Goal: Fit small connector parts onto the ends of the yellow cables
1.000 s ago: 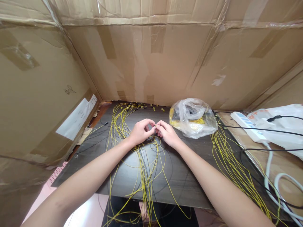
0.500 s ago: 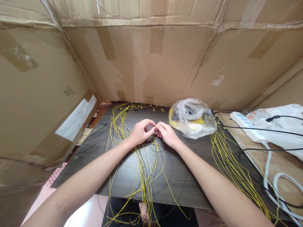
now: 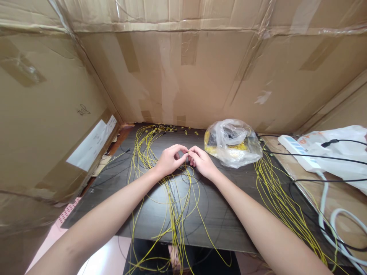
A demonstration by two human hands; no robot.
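Over the middle of the dark tabletop (image 3: 223, 214), my left hand (image 3: 171, 159) and my right hand (image 3: 203, 163) meet fingertip to fingertip, both in a pinch. A tiny dark end of a thin yellow cable shows between the fingertips, on my left hand's side. What the right fingers pinch is too small and covered to make out. Loose yellow cables (image 3: 174, 206) run beneath my hands and over the table's front edge. Behind my left hand, more of these cables (image 3: 139, 147) curve to black-tipped ends near the back edge.
Several small yellow caps (image 3: 185, 132) lie along the back. A clear plastic bag (image 3: 233, 147) with yellow pieces stands right of my hands. Another yellow cable bundle (image 3: 275, 194) hangs rightward. Beyond are a white power strip (image 3: 299, 154) and black cords. Cardboard walls (image 3: 218, 76) enclose the table.
Both hands stay nearly in place, still pinched together. My right fingertips have shifted up slightly against the left ones. The cables and the bag have not visibly moved.
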